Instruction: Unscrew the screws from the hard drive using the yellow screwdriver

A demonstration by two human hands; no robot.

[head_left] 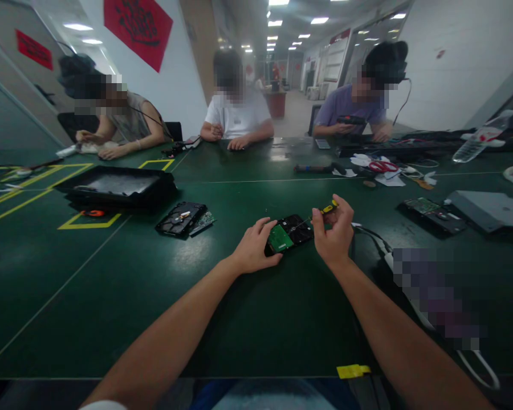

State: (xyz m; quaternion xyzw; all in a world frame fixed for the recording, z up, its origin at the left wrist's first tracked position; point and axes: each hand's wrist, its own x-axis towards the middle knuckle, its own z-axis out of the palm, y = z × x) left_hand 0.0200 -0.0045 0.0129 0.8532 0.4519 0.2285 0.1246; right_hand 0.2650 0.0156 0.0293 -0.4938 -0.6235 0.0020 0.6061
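A hard drive (300,232) with a green circuit board (279,239) on its upper face lies flat on the green table (222,336). My left hand (256,246) grips the drive's left end, fingers along the far edge and thumb at the near edge. In my right hand (334,232) is a yellow-and-black screwdriver (328,208), held between thumb and fingers. Its thin shaft slants down leftward to the black part of the drive. Whether the tip sits in a screw is too small to tell.
Left of the drive lie another opened drive (182,218) and a black tray (119,185). On the right are a third drive (431,215), a grey box (491,210), cables (374,236) and a plastic bottle (481,139). Three people sit across the table.
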